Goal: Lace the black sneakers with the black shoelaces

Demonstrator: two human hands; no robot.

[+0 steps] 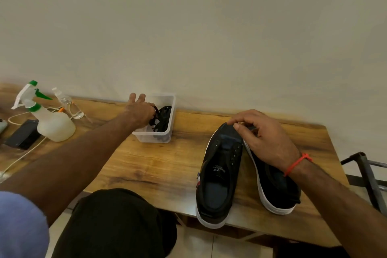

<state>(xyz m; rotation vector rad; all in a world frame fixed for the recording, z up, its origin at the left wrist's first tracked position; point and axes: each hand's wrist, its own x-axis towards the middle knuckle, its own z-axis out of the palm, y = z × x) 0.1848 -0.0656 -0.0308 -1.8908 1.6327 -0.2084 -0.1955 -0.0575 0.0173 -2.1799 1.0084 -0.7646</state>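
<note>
Fingers (137,98) of the left hand (139,112): two stretched out over the far rim of a clear plastic tub (165,139), the rest curled down inside, pinching a strand of the black shoelaces (162,118). The pinching fingertips are hidden behind the knuckles. Lace count not readable; one tangled dark bundle in the tub.

Right hand (265,138): fingers bent, thumb and fingertips gripping the toe end of the right-hand sneaker (276,192). A red thread band (296,163) on that wrist.

Black sneakers, two, white soles, side by side on the wooden table (163,165), toes toward the wall. Left sneaker (217,178) unlaced, eyelets bare, heel overhanging the near edge. The right-hand sneaker is half covered by hand and forearm.

Far left: one large spray bottle (52,121) with green trim, one small clear bottle (68,102), one dark device (23,137) and a white cable (23,153), cut off at the frame edge.
</note>
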